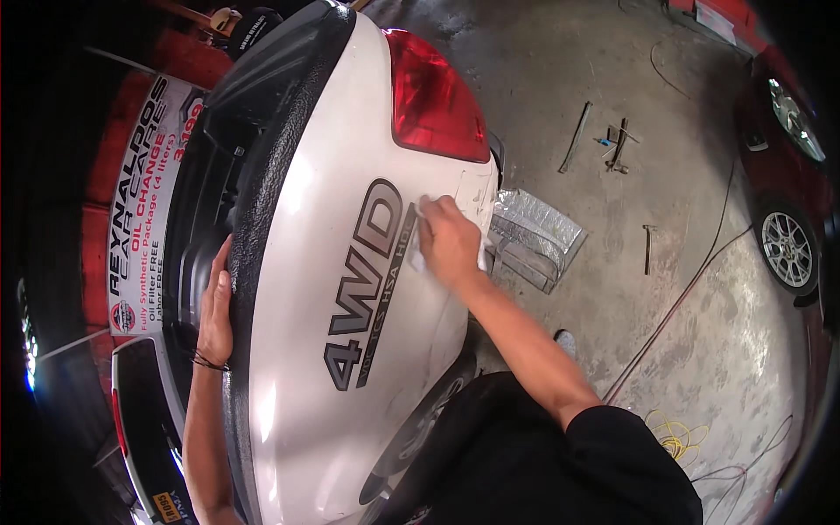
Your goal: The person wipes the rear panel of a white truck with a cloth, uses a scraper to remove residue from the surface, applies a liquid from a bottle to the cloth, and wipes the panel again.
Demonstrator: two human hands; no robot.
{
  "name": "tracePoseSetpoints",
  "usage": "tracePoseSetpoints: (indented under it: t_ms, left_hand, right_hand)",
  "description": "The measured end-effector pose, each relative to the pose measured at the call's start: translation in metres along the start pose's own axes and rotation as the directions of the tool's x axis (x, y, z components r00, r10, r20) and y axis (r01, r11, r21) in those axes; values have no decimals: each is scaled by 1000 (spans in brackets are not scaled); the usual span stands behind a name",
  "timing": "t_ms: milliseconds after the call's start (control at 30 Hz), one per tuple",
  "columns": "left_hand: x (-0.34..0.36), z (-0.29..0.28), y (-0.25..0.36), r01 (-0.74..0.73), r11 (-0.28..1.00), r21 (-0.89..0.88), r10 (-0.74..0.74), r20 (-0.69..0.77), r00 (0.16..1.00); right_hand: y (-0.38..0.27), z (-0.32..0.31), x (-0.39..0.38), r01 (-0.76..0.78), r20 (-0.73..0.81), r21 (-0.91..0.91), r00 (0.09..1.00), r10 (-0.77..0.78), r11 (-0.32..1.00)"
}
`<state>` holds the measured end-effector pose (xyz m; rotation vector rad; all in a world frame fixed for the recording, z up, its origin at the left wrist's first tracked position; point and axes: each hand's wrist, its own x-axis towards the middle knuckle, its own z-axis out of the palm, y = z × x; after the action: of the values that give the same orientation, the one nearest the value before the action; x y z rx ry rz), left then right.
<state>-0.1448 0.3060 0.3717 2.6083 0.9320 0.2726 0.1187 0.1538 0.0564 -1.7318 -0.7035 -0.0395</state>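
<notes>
One white cloth (418,261) lay bunched beneath the right grip (451,241), whose fingers were curled in close over it, leaving little gap; part of the cloth was hidden by the hand. The cloth was pressed to the white side panel (311,188) of a vehicle, just beside the upper end of a large grey lettered decal (360,276) and below the red tail light (437,101). The slight blur there suggested that wiping or rubbing was the step in hand. The left grip (216,315) held no loose object: its fingers were straight and together, laid against the black textured rim (267,166) of the cargo bed, seemingly as a brace.

The next move seemed to call for even pressure with the cloth flat, following the panel's curve without catching the decal's edges. How clean the surface was could not be judged.

Farther out, a silver foil-like sheet (542,245) lay on the concrete floor (691,184), with a long metal bar (575,137) well apart from it. A dark red car (757,92) stood beyond, at the right.
</notes>
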Motion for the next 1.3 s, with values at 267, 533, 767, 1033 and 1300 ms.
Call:
tracePoseSetpoints:
  t_ms: [267, 533, 767, 1033, 1300]
  left_hand:
    - [-6, -6, 1, 74, 994, 74, -75, 5, 997]
    - [-4, -4, 7, 40, 998, 51, -40, 3, 999]
    - [5, 2, 6, 73, 997, -4, -73, 53, 996]
    - [13, 1, 17, 79, 996, 31, -81, 50, 995]
    - [-15, -6, -32, 200, 972, 126, -192, -76, 979]
  right_hand:
    - [-12, -3, 2, 41, 38, 23, 998, -42, 999]
    - [-29, 2, 18, -4, -41, 49, 999, 6, 999]
    - [-77, -2, 88, 182, -186, 197, 972, -146, 963]
    - [107, 13, 78, -273, -124, 197, 946, 300, 942]
    - [33, 11, 55, -55, -121, 151, 990, 74, 987]
